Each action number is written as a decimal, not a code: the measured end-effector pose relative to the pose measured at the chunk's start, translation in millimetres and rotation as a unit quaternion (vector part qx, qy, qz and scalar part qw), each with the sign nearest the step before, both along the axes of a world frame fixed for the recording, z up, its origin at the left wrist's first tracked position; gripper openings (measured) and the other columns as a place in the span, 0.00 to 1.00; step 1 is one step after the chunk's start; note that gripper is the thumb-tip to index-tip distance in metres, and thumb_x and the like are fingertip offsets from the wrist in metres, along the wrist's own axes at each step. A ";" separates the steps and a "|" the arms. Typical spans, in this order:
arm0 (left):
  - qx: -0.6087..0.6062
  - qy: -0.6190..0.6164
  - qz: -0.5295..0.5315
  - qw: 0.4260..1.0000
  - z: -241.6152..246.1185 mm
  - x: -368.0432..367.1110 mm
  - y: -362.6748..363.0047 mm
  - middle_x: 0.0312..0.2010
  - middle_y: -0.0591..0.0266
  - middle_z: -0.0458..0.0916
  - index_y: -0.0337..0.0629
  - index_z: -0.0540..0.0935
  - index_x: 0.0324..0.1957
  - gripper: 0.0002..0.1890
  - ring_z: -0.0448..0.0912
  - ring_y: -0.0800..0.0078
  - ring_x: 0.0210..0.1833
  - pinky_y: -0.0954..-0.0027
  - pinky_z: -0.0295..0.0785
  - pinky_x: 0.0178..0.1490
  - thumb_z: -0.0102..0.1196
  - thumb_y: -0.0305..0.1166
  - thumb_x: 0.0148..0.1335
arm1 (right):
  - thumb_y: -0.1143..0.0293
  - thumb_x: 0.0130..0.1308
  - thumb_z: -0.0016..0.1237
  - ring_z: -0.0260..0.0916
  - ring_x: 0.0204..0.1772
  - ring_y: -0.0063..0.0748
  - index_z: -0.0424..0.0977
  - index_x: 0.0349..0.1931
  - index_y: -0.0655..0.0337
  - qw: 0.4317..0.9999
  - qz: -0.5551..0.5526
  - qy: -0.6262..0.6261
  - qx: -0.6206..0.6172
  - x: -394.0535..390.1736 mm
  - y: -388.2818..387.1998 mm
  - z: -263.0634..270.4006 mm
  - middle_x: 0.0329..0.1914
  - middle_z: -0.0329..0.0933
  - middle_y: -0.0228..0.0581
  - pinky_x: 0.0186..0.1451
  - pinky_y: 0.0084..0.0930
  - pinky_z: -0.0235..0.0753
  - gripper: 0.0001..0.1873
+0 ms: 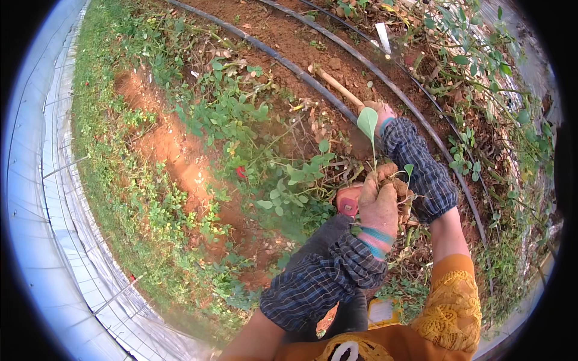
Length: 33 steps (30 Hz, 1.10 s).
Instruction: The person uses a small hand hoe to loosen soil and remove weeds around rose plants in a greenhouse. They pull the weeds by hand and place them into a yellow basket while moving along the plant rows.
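Note:
My left hand (379,207), in a soil-stained glove, pinches a young seedling by its root end. One large pale green leaf (367,122) rises from it on a thin stem, and a clod of reddish soil with roots (399,186) hangs at my fingers. Farther forward, my right hand (380,112), also gloved, grips a wooden tool handle (339,87) low over the ground. Whatever head the tool has is hidden behind my hand and the leaf. Checked sleeve covers are on both forearms. Below my left hand shows a red shoe (349,199).
Black irrigation hoses (289,63) curve along the red soil (253,63). Cut-back rose-like bushes (289,180) stand left and more bushes (478,81) right. A white plant tag (383,38) sticks up ahead. Plastic sheeting (40,189) borders the left; a yellow-edged container (384,312) lies near my legs.

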<state>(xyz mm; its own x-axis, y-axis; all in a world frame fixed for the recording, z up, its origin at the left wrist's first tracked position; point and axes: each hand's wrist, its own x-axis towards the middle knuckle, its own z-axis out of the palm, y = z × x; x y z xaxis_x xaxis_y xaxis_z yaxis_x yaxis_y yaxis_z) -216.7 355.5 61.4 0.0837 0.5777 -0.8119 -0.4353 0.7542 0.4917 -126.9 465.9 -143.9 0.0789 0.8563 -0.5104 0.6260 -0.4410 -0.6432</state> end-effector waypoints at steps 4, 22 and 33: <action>-0.019 0.021 0.014 1.000 5.6 -12.7 -3.7 0.29 0.60 0.77 0.39 0.70 0.52 0.18 0.77 0.71 0.28 0.73 0.71 0.21 0.39 0.24 0.58 | 0.59 0.66 0.46 0.73 0.30 0.31 0.75 0.47 0.63 0.998 0.014 0.057 -0.001 4.2 8.6 19.3 0.24 0.76 0.43 0.33 0.32 0.72 0.18; -0.013 -0.027 0.052 0.998 9.3 -13.2 7.0 0.25 0.62 0.74 0.36 0.69 0.50 0.15 0.71 0.75 0.19 0.75 0.66 0.15 0.37 0.19 0.62 | 0.56 0.67 0.44 0.72 0.25 0.28 0.76 0.45 0.64 0.995 0.054 0.081 -0.019 22.1 -23.4 15.2 0.21 0.75 0.41 0.28 0.28 0.70 0.19; -0.047 0.003 -0.007 0.999 16.8 -28.2 11.4 0.29 0.62 0.77 0.42 0.71 0.50 0.16 0.77 0.71 0.27 0.71 0.71 0.22 0.40 0.25 0.59 | 0.63 0.70 0.41 0.61 0.20 0.17 0.74 0.50 0.65 0.980 -0.054 0.107 -0.159 84.0 -114.1 57.3 0.19 0.67 0.26 0.21 0.22 0.61 0.17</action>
<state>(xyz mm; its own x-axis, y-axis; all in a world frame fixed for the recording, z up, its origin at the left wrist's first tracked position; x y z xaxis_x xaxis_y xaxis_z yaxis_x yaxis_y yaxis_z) -244.9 366.9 78.2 0.0854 0.4985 -0.8627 -0.4222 0.8024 0.4218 -42.9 351.8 -86.6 0.0225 0.6436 -0.7651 0.4312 -0.6967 -0.5733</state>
